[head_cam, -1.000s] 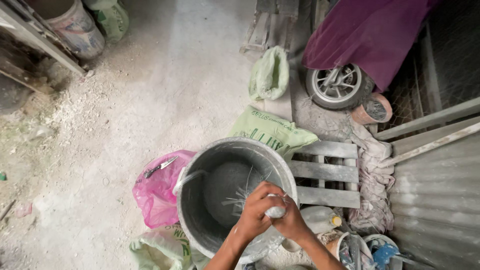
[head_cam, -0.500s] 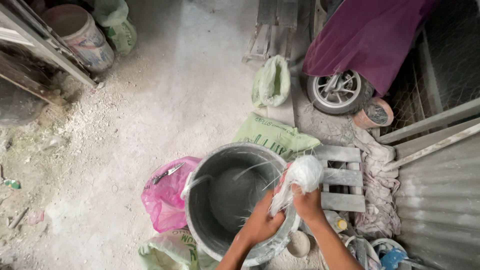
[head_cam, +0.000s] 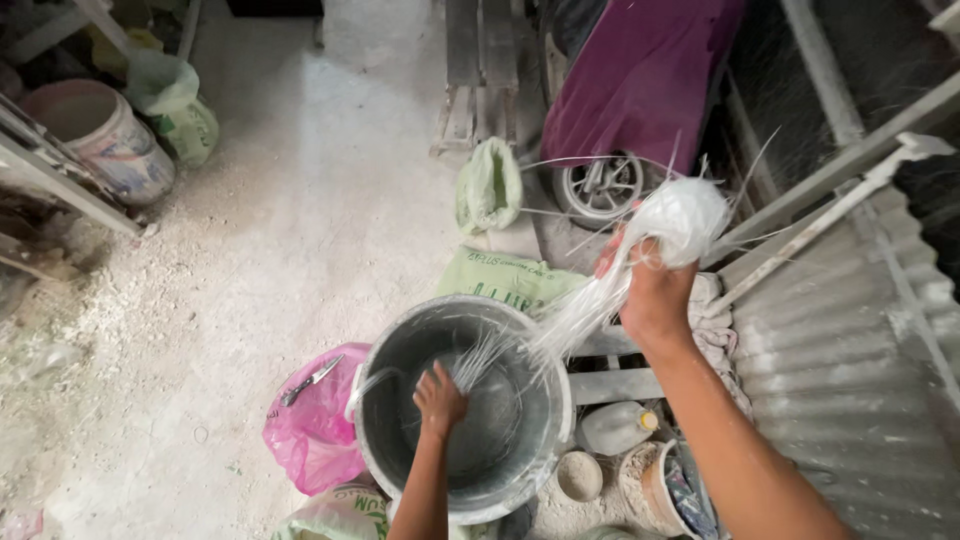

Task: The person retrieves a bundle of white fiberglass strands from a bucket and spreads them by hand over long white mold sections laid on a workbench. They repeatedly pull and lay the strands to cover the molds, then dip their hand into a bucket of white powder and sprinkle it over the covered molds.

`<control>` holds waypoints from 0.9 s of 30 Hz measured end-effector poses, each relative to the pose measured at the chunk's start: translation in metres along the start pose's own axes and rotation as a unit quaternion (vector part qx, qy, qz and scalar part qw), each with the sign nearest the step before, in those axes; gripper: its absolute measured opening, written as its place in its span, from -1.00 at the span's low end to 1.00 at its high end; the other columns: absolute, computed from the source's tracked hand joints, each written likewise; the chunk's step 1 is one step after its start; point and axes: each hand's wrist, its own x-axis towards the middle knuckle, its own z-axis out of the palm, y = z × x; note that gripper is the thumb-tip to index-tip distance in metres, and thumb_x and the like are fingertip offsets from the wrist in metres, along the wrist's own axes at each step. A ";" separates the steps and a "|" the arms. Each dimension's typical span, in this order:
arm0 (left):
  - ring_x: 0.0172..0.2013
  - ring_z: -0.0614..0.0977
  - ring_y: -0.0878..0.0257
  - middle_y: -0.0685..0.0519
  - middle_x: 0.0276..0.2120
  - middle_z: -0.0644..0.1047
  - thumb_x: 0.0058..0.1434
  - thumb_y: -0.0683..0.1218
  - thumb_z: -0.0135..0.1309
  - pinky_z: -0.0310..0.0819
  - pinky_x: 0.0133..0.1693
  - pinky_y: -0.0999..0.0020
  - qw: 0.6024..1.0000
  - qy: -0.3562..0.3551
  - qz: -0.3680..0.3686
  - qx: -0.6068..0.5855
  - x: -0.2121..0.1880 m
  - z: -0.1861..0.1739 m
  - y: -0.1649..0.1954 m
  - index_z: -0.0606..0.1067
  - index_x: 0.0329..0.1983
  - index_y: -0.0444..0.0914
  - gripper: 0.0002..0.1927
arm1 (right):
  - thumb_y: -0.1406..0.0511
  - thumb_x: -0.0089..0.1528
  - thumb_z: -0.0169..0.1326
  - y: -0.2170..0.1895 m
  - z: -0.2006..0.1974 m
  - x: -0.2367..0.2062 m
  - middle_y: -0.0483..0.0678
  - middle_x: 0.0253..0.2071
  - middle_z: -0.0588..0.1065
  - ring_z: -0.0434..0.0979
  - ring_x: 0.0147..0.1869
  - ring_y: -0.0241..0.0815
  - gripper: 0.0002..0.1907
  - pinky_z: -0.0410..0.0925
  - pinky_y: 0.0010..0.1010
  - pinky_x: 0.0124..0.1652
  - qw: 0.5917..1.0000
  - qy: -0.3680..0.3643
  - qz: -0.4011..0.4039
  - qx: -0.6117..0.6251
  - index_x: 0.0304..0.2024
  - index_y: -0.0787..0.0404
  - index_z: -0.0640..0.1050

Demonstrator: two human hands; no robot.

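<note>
We see the right hand [head_cam: 655, 295] raised above the grey bucket [head_cam: 462, 405], fingers clenched on a white fibre bundle [head_cam: 680, 215] whose strands trail down into it. The left hand [head_cam: 438, 398] reaches inside the bucket, fingers loosely curled around the strand ends.

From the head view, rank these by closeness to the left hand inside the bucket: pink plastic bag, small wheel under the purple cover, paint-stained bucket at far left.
Measured from the left hand:
1. Pink plastic bag, just left of the grey metal bucket.
2. Small wheel, up and to the right, under the purple cover.
3. Paint-stained bucket, far upper left.
</note>
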 end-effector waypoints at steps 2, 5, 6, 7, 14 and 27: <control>0.25 0.46 -0.14 -0.21 0.27 0.43 0.33 0.17 0.00 0.34 0.22 0.04 0.970 -0.043 0.008 -0.241 0.000 -0.058 0.018 0.17 0.46 -0.37 -0.22 | 0.44 0.32 -0.12 -0.001 0.002 -0.030 0.00 -0.29 0.45 0.47 -0.36 -0.19 -0.68 0.44 -0.32 -0.36 1.000 0.021 0.011 -0.012 0.14 0.28 0.37; 0.43 0.32 0.01 -0.15 0.42 0.36 0.38 0.26 -0.08 0.13 0.37 0.18 0.820 -0.126 0.037 -0.557 -0.037 -0.161 0.050 0.24 0.48 -0.33 -0.22 | 0.40 0.29 -0.19 0.009 0.006 -0.101 0.03 -0.32 0.50 0.51 -0.39 -0.19 -0.70 0.50 -0.31 -0.38 0.986 0.059 0.084 -0.128 0.05 0.36 0.41; 0.46 0.28 0.03 -0.13 0.43 0.37 0.39 0.28 -0.11 0.05 0.39 0.18 0.755 -0.175 0.066 -0.629 -0.064 -0.192 0.057 0.24 0.50 -0.34 -0.20 | 0.40 0.27 -0.17 0.016 0.009 -0.131 0.02 -0.33 0.49 0.50 -0.42 -0.19 -0.68 0.46 -0.32 -0.41 0.988 0.066 0.104 -0.097 0.05 0.36 0.43; 0.46 0.26 0.03 -0.14 0.45 0.32 0.37 0.26 -0.06 0.06 0.38 0.18 0.722 -0.235 0.115 -0.641 -0.095 -0.218 0.060 0.15 0.54 -0.31 -0.17 | 0.41 0.25 -0.16 0.024 0.011 -0.166 0.02 -0.34 0.48 0.48 -0.45 -0.18 -0.66 0.42 -0.34 -0.45 0.987 0.074 0.128 -0.067 0.05 0.35 0.44; -0.19 0.57 -0.01 -0.32 -0.01 0.50 0.17 -0.01 0.13 0.51 -0.11 0.01 0.675 -0.430 0.096 -0.592 -0.312 -0.268 0.053 -0.09 0.62 -0.14 0.01 | 0.40 0.14 -0.14 0.026 0.005 -0.374 0.04 -0.34 0.50 0.51 -0.48 -0.12 -0.55 0.43 -0.31 -0.50 0.964 0.110 0.240 0.018 0.10 0.25 0.46; -0.41 0.46 0.36 0.17 -0.46 0.45 0.43 0.14 0.08 0.34 -0.34 0.40 0.721 -0.532 0.157 -0.415 -0.656 -0.225 0.011 0.52 -0.03 -0.35 -0.57 | 0.33 0.23 -0.02 -0.065 -0.086 -0.730 -0.05 -0.32 0.43 0.38 -0.46 -0.17 -0.66 0.35 -0.27 -0.47 0.940 0.188 0.205 0.197 0.07 0.16 0.40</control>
